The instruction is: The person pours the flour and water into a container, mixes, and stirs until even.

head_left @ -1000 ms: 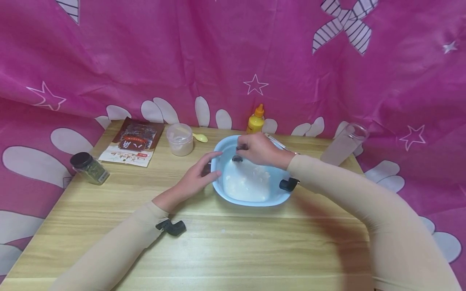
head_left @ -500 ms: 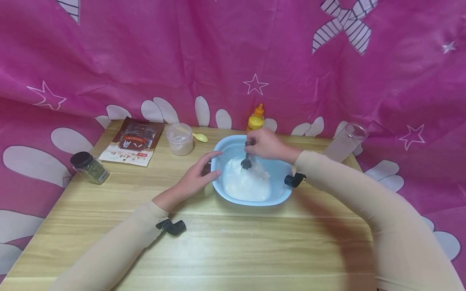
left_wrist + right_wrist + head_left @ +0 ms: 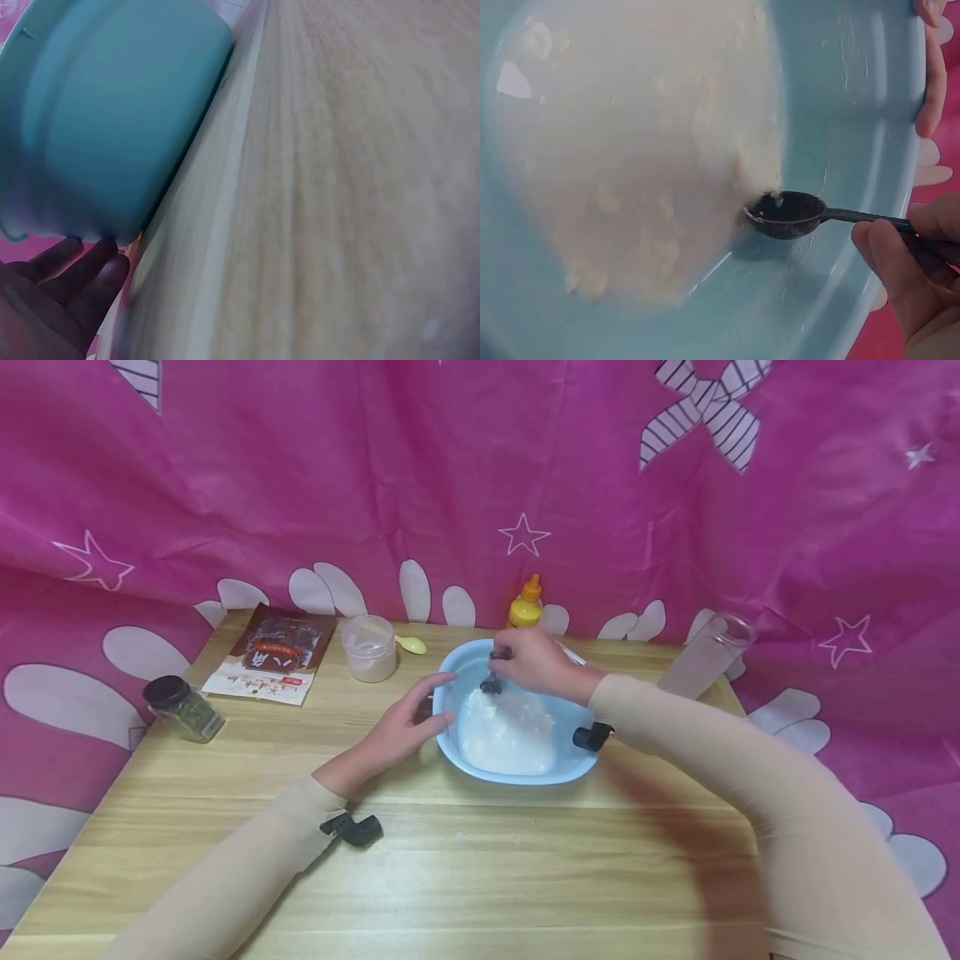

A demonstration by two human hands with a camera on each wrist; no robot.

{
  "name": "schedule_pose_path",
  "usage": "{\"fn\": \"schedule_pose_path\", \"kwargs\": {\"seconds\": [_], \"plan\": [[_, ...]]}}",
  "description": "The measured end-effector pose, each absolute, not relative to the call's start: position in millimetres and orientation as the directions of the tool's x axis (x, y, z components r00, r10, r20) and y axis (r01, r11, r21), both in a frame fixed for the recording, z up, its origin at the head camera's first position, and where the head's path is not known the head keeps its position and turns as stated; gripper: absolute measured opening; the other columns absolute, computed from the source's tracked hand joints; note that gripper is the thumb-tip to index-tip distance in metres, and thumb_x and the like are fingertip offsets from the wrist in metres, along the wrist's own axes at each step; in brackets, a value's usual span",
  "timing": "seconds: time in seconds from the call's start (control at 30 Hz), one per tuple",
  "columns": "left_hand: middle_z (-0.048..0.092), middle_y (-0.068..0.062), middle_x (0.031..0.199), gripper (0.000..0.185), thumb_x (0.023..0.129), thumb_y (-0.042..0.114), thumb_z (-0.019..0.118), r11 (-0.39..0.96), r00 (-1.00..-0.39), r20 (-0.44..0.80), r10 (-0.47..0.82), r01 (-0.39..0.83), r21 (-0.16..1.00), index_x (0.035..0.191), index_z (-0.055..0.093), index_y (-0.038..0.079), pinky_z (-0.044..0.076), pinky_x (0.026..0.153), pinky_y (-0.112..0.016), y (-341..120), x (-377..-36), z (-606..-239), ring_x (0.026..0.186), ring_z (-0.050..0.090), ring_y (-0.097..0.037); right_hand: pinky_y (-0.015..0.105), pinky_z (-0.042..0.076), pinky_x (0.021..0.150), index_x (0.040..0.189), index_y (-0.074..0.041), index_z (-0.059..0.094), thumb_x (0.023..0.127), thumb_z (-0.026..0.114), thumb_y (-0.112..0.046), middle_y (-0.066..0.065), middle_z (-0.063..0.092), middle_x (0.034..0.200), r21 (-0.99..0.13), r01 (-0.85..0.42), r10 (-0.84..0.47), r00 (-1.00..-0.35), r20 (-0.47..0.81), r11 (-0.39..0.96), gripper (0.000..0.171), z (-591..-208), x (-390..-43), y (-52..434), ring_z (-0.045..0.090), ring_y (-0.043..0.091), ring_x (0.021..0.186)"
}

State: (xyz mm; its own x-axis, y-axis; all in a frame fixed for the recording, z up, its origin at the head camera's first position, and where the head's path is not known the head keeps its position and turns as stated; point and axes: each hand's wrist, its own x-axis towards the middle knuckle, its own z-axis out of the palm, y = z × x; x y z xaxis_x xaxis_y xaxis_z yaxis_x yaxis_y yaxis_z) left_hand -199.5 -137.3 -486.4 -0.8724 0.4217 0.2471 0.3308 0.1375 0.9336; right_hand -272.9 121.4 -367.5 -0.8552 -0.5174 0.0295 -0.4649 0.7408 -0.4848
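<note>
In the blue bowl point(image 3: 577, 767): lumpy white batter point(image 3: 637, 150).

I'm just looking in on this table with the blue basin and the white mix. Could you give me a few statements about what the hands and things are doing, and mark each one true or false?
1. The right hand holds a dark spoon inside the blue basin. True.
2. The basin holds a lumpy white mixture. True.
3. The left hand is lifting the green-filled jar. False: it rests against the basin's rim, and the jar stands apart near the table's left edge.
4. The yellow bottle lies tipped over in front of the basin. False: it stands upright behind it.
5. A clear tumbler stands to the right of the basin. True.
</note>
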Motion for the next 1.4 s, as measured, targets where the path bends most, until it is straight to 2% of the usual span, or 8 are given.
{"fn": "schedule_pose_path", "kwargs": {"seconds": [0.17, 0.4, 0.67, 0.8, 0.97, 1.1, 1.23, 1.4], "plan": [[0.043, -0.021, 0.171, 0.063, 0.111, 0.014, 0.067, 0.127, -0.868, 0.26, 0.424, 0.341, 0.932, 0.169, 0.043, 0.015, 0.058, 0.113, -0.056, -138.1, -199.6, -487.6, 0.143, 0.06, -0.047, 0.033, 0.058, 0.066, 0.096, -0.014, 0.075, 0.103, 0.083, -0.014, -0.001, 0.078, 0.087, -0.511, -0.544, -0.617, -0.786, 0.035, 0.665, 0.01, -370.2, -270.1, 115.9, 0.064, 0.019, 0.077], [0.043, -0.022, 0.17, 0.063, 0.111, 0.014, 0.067, 0.123, -0.868, 0.256, 0.425, 0.336, 0.934, 0.169, 0.042, 0.015, 0.057, 0.114, -0.056, -138.7, -199.7, -487.3, 0.143, 0.06, -0.047, 0.034, 0.066, 0.079, 0.096, -0.018, 0.079, 0.101, 0.085, -0.014, -0.012, 0.081, 0.094, -0.593, -0.616, -0.784, -0.62, -0.041, 0.518, 0.008, -365.5, -262.8, 122.6, 0.074, 0.013, 0.087], [0.048, -0.024, 0.167, 0.064, 0.109, 0.013, 0.069, 0.139, -0.874, 0.248, 0.418, 0.331, 0.933, 0.168, 0.044, 0.014, 0.057, 0.114, -0.057, -136.5, -199.0, -486.1, 0.14, 0.063, -0.047, 0.037, 0.066, 0.078, 0.089, -0.015, 0.075, 0.101, 0.084, -0.013, -0.005, 0.082, 0.086, -0.692, -0.497, -0.793, -0.581, -0.182, 0.523, 0.014, -361.0, -264.1, 133.6, 0.082, 0.017, 0.086], [0.047, -0.022, 0.168, 0.064, 0.11, 0.014, 0.069, 0.138, -0.874, 0.244, 0.42, 0.327, 0.935, 0.168, 0.044, 0.014, 0.056, 0.115, -0.057, -136.6, -198.9, -485.2, 0.142, 0.062, -0.047, 0.038, 0.066, 0.081, 0.094, -0.016, 0.078, 0.102, 0.084, -0.017, -0.005, 0.082, 0.088, -0.683, -0.48, -0.77, -0.608, -0.193, 0.551, 0.01, -362.6, -266.2, 131.9, 0.082, 0.016, 0.089], [0.045, -0.021, 0.169, 0.063, 0.11, 0.014, 0.068, 0.138, -0.874, 0.243, 0.422, 0.327, 0.935, 0.168, 0.044, 0.015, 0.056, 0.115, -0.056, -136.2, -198.9, -485.8, 0.143, 0.061, -0.047, 0.037, 0.065, 0.079, 0.094, -0.018, 0.078, 0.1, 0.087, -0.019, -0.01, 0.082, 0.091, -0.585, -0.509, -0.671, -0.736, -0.084, 0.631, 0.01, -365.2, -275.1, 130.7, 0.077, 0.011, 0.087], [0.044, -0.021, 0.17, 0.063, 0.11, 0.014, 0.068, 0.134, -0.871, 0.25, 0.423, 0.333, 0.933, 0.168, 0.044, 0.015, 0.056, 0.115, -0.057, -136.2, -199.1, -487.0, 0.143, 0.06, -0.047, 0.034, 0.059, 0.069, 0.093, -0.014, 0.075, 0.101, 0.085, -0.016, -0.004, 0.078, 0.087, -0.506, -0.508, -0.6, -0.8, -0.024, 0.697, 0.013, -363.6, -281.2, 136.6, 0.069, 0.017, 0.08], [0.046, -0.022, 0.169, 0.063, 0.11, 0.014, 0.068, 0.134, -0.873, 0.252, 0.418, 0.334, 0.933, 0.168, 0.044, 0.015, 0.054, 0.117, -0.057, -136.3, -200.2, -487.9, 0.143, 0.061, -0.046, 0.032, 0.054, 0.064, 0.087, -0.011, 0.071, 0.1, 0.083, -0.012, 0.0, 0.071, 0.078, -0.454, -0.506, -0.579, -0.815, -0.029, 0.733, 0.017, -359.5, -280.0, 139.9, 0.063, 0.019, 0.072], [0.049, -0.025, 0.166, 0.065, 0.11, 0.015, 0.069, 0.14, -0.88, 0.243, 0.408, 0.323, 0.936, 0.169, 0.043, 0.015, 0.054, 0.117, -0.056, -136.9, -200.2, -488.3, 0.142, 0.062, -0.046, 0.034, 0.064, 0.071, 0.087, -0.013, 0.073, 0.099, 0.086, -0.016, -0.002, 0.077, 0.083, -0.533, -0.457, -0.619, -0.766, -0.17, 0.712, 0.018, -356.3, -274.4, 132.8, 0.077, 0.012, 0.077]]}}
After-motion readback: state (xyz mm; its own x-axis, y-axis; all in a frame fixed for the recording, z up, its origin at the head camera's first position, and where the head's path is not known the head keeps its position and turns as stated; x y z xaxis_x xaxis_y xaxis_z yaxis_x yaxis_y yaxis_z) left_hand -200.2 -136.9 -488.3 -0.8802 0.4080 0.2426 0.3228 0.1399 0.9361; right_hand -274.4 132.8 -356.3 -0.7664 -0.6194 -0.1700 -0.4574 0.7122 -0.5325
